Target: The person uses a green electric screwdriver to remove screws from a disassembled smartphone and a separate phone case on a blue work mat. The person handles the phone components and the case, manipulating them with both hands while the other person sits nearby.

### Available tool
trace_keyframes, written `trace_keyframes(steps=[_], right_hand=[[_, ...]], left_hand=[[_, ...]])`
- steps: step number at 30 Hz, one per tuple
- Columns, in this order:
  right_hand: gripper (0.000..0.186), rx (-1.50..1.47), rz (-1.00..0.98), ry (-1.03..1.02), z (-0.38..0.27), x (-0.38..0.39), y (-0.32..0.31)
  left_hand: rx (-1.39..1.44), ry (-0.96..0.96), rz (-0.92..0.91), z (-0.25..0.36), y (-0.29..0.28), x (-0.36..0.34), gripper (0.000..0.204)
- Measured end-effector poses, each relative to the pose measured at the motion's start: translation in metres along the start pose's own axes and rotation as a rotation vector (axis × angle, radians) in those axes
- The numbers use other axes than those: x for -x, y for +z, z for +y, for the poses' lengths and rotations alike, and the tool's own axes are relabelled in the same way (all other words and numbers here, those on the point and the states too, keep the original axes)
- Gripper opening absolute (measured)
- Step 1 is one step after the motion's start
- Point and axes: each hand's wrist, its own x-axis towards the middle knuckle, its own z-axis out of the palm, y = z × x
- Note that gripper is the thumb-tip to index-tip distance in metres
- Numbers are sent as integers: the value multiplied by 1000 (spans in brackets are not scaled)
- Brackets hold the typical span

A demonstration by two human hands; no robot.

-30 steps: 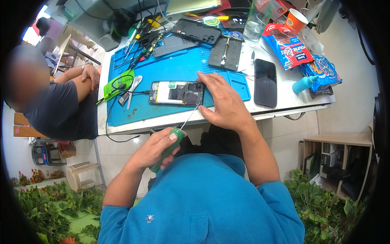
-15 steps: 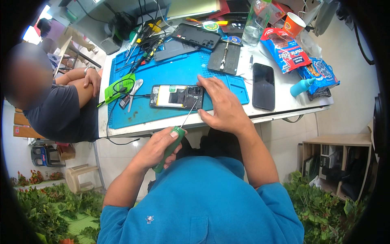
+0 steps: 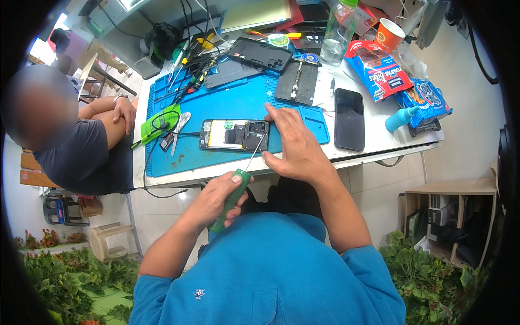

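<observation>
My left hand is closed round a green-handled screwdriver, whose thin shaft reaches up to the right part of an opened phone, near its camera cluster. The phone lies on a blue silicone mat with its white battery visible and a cable plugged into its left end. My right hand is beside the phone's right end, thumb and forefinger apart, near its lower and upper corners.
A seated person is at the left. Tools, a phone back, a metal holder and a second phone lie around. Right are snack packs, a dropper bottle, a cup and a bottle.
The screwdriver's tip has shifted up from the phone's lower right corner toward the camera cluster. The scene sits slightly lower in view; both hands keep much the same pose.
</observation>
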Motion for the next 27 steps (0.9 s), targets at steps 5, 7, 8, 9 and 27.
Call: trace_keyframes(steps=[5,7,8,9,27], right_hand=[[107,-6,-8,13,0,-1,-1],[105,-15,-21,6,-2,-2,-3],[104,-20,-28,3,-2,-2,-4],[104,-25,-31,7,-2,-2,-4],[107,-36,-29,-17,0,-2,-4]], left_hand=[[81,2,25,-2,7,-5,54],[107,5,38,-3,11,-7,56],[119,1,43,-3,14,-9,56],[130,-3,49,-2,15,-9,56],[173,19,47,-14,21,-12,59]])
